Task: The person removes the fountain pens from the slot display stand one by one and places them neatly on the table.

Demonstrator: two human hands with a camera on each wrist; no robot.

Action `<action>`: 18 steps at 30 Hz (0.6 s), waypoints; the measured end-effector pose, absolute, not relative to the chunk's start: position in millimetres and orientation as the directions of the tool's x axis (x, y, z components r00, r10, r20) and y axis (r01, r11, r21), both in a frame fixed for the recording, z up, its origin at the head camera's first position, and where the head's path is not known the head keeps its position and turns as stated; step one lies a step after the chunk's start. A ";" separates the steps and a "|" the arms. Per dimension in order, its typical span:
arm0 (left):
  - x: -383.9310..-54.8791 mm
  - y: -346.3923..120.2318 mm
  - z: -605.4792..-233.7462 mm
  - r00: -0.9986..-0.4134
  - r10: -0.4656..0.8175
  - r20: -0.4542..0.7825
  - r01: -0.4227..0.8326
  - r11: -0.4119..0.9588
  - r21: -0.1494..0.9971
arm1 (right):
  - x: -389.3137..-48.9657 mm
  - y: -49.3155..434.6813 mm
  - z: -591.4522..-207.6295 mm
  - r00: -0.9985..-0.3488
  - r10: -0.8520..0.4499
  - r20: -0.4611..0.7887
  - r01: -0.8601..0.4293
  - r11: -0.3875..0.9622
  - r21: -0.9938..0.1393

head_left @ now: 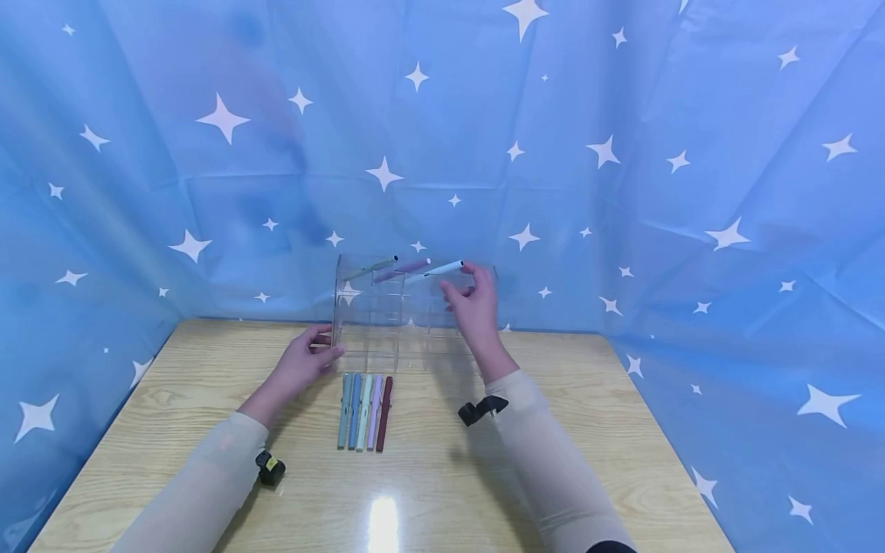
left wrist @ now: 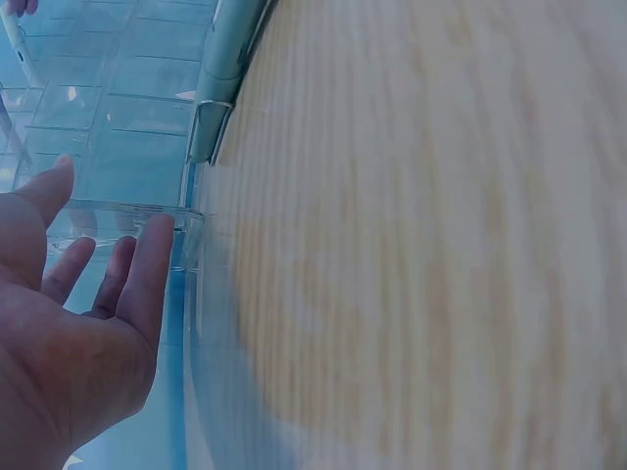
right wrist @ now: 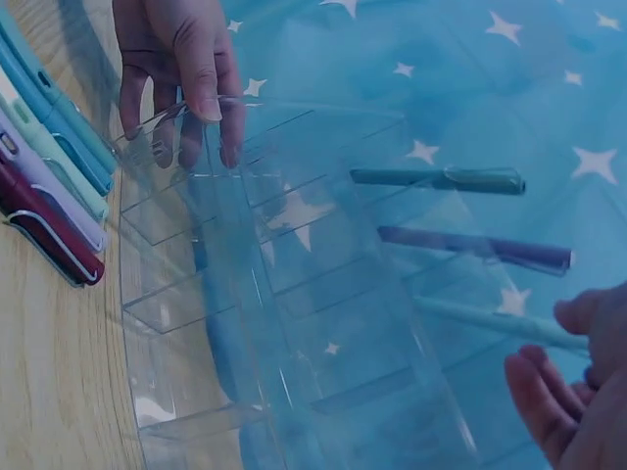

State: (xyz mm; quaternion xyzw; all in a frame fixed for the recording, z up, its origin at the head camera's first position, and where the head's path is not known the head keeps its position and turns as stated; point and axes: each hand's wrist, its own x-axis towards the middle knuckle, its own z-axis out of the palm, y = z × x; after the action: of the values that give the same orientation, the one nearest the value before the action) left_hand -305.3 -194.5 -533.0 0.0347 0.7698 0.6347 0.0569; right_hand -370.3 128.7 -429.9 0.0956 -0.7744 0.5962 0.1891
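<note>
A clear plastic organizer [head_left: 415, 357] with several compartments stands at the back of the table. My left hand [head_left: 311, 355] holds its left side, thumb at the front edge and fingers along the outer wall [left wrist: 127, 208]. Three pens lean in its upper part: a dark green pen [right wrist: 441, 179], a purple pen [right wrist: 480, 247] and a light blue pen [head_left: 442, 269]. At the light blue pen's upper end is my right hand [head_left: 475, 299], thumb and fingers spread apart around it. Whether a finger touches that pen is hard to tell.
Several capped pens lie side by side in front of the organizer, among them a blue pen [head_left: 355, 411], a lavender pen [head_left: 375, 412] and a dark red pen [head_left: 384, 415]. Behind the wooden table [head_left: 553, 430] hangs a blue curtain [head_left: 456, 138] with white stars.
</note>
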 end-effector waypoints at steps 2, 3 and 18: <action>-305.3 -194.5 -532.7 -0.992 0.122 -0.042 -0.018 0.191 0.982 | -373.5 127.2 -429.7 -0.921 0.055 0.386 -0.362 0.243 -0.900; -305.3 -194.6 -532.5 -0.992 0.121 -0.042 -0.018 0.191 0.981 | -375.1 126.6 -429.7 -0.927 0.042 0.373 -0.354 0.236 -0.905; -304.7 -194.4 -532.5 -0.990 0.131 -0.051 -0.025 0.189 0.982 | -393.4 117.6 -431.6 -0.934 -0.095 0.345 -0.357 0.175 -0.917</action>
State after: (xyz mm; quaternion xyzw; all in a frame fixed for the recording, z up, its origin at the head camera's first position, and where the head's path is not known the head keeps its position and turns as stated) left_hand -304.7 -194.4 -532.5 0.0342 0.7685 0.6360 0.0613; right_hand -393.4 117.6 -431.6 0.1490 -0.7594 0.6246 0.1048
